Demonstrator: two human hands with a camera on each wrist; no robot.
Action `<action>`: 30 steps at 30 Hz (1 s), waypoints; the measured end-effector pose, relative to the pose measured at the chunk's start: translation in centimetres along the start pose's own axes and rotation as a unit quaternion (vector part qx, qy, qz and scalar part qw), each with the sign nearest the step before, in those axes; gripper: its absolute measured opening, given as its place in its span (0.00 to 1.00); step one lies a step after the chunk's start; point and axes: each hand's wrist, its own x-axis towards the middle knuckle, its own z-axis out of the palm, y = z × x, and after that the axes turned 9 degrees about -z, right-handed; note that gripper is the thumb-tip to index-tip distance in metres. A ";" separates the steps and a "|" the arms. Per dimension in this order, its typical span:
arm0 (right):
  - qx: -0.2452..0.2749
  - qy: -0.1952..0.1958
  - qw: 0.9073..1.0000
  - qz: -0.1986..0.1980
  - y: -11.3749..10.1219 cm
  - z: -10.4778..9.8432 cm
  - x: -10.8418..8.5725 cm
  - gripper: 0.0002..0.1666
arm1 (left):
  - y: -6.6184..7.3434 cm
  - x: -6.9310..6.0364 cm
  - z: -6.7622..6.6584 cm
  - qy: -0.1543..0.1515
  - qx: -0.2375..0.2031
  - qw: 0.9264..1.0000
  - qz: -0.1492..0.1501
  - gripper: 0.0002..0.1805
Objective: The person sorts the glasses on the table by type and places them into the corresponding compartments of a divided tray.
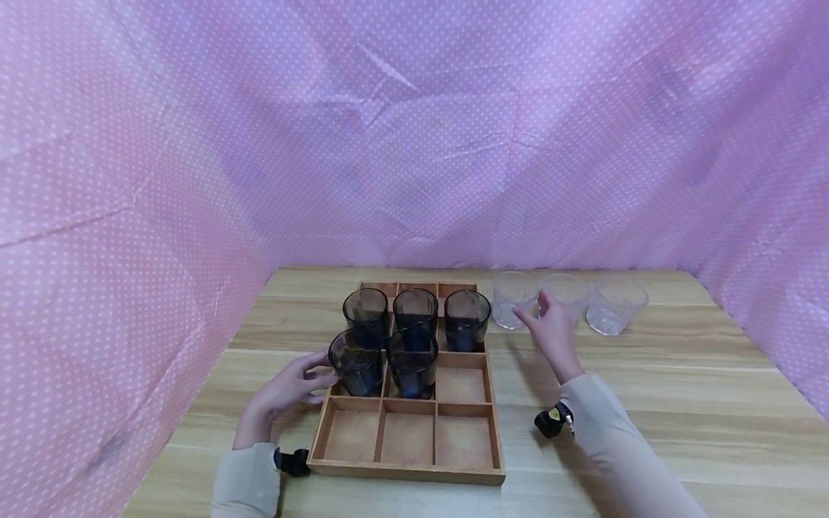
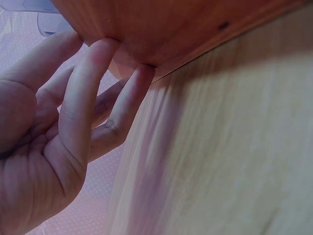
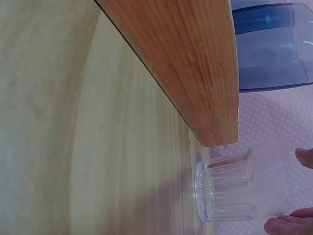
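A wooden divided tray [image 1: 406, 472] lies on the table, with several dark tinted glasses [image 1: 468, 321] in its compartments. At its left side, the fingertips of my left hand [image 1: 294, 385] touch the outer wall; the left wrist view shows them against the wood. My right hand [image 1: 553, 334] is at the leftmost clear glass [image 1: 514, 298], right of the tray, thumb and fingers spread. In the right wrist view that clear glass [image 3: 230, 188] stands on the table, with fingertips [image 3: 281, 225] close to its rim. Whether they touch it is hard to tell.
Two more clear glasses, a middle one [image 1: 568, 288] and a right one [image 1: 615, 306], stand beside it along the back of the wooden table [image 1: 699, 403]. Pink dotted cloth [image 1: 414, 144] hangs behind and on both sides.
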 end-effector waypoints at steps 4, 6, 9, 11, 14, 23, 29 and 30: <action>-0.002 0.010 1.000 -0.001 0.1 0.2 0.2 0.48 | 0.1 0.0 0.1 0.002 0.000 1.000 -0.002 0.35; -0.001 0.016 1.000 -0.004 0.1 0.2 0.3 0.47 | 0.1 0.1 0.1 0.004 0.000 1.000 -0.002 0.35; 0.002 0.020 1.000 -0.005 0.1 0.2 0.2 0.46 | 0.0 0.1 0.1 0.009 0.000 1.000 -0.005 0.36; 0.005 0.019 1.000 -0.005 0.1 0.2 0.1 0.46 | 0.0 0.1 0.2 0.010 -0.002 1.000 -0.006 0.36; 0.009 0.018 1.000 -0.009 0.1 0.2 0.0 0.45 | -0.1 0.0 0.2 0.011 -0.005 1.000 -0.008 0.36; 0.003 0.023 1.000 -0.018 -0.2 0.4 0.0 0.42 | -0.2 0.0 0.2 0.011 -0.006 1.000 -0.005 0.36; -0.038 -0.018 0.999 -0.033 0.5 0.4 1.0 0.48 | -0.2 0.0 0.2 0.008 -0.001 1.000 -0.004 0.36; -0.040 -0.024 0.998 -0.036 0.7 0.4 1.1 0.48 | -0.2 0.0 0.2 0.007 -0.001 1.000 -0.004 0.36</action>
